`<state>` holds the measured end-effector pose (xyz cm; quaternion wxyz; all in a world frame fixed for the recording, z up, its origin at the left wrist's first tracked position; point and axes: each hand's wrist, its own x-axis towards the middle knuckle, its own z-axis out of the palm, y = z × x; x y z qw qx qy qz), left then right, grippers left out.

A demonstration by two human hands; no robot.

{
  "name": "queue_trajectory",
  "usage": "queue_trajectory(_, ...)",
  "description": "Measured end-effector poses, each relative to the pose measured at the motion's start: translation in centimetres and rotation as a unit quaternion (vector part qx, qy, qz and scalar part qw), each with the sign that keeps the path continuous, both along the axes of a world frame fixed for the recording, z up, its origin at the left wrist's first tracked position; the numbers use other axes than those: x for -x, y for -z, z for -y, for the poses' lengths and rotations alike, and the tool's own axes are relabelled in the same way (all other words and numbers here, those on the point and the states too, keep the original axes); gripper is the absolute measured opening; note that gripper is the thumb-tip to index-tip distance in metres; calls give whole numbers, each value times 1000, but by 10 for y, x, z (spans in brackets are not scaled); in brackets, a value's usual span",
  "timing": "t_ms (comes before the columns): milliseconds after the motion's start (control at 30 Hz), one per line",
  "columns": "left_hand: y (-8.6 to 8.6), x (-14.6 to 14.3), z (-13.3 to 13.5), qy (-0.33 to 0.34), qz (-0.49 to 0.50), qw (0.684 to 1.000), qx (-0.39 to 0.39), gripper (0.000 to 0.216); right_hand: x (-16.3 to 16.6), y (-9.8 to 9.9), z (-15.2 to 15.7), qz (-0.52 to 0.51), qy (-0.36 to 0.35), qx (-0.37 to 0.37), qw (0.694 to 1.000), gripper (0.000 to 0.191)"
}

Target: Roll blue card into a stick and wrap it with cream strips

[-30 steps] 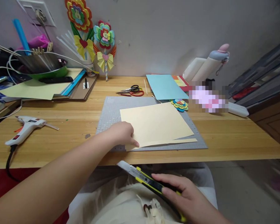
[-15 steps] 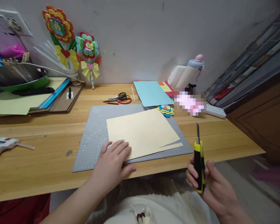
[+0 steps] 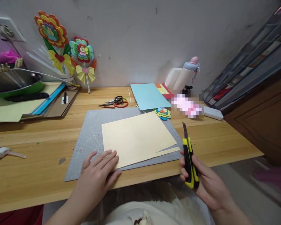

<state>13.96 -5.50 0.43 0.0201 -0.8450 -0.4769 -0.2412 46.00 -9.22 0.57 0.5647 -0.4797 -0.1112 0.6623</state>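
While the wooden counter [image 3: 25, 175] carries a good deal of craft clutter, the work sits on the grey cutting mat [image 3: 89, 147] near its front edge. A cream paper sheet [image 3: 135, 137] lies flat on the mat, skewed to its grid. A narrow wedge of a second cream layer shows under the near right corner, and whether that is a cut piece or another sheet cannot be told. No cut shows in the top sheet, so judged from this the cutting is hardly begun. At the far left a green-rimmed pan [image 3: 16, 86] holds something metal that is mostly out of view. Beside it a white cup [image 3: 69, 80] holds the stems of two paper flowers. The left hand [image 3: 98, 175] lies flat on the mat, fingers spread, their tips touching the sheet's near left corner. The right hand [image 3: 206, 184] has its fingers wrapped around a yellow utility knife [image 3: 189, 162]. Its blade is out and points up, just off the sheet's right corner and touching nothing.
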Motion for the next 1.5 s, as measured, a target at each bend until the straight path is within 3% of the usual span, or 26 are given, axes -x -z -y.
queue_trajectory(200,0,-2,1,-6,11,1000,7,24,7,5,-8,-30,-39,-20,999,31)
queue_trajectory(367,1,7,-1,-9,-18,1000,10,24,18,-4,-17,-10,-78,-57,995,26)
queue_trajectory(700,0,63,-7,20,-149,989,9,40,32,-14,-27,24,-214,-111,970,45)
queue_trajectory(833,-2,80,-9,58,-152,987,3,39,43,-26,-78,2,-243,-54,969,37)
queue_trajectory(900,-2,84,-10,75,-154,985,-6,39,54,-35,-117,-20,-214,-8,977,39)
queue_trajectory(1100,0,85,-7,71,-150,985,-43,29,100,-55,-232,-20,-266,-22,963,33)
queue_trajectory(1200,0,81,-3,55,-129,990,-28,21,125,-54,-276,0,-296,-25,955,25)
queue_trajectory(1300,0,80,-2,31,-69,997,-14,16,150,-46,-314,34,-275,-50,959,17)
queue_trajectory(1500,-1,75,0,37,-54,998,3,17,174,-29,-360,181,-201,-89,959,30)
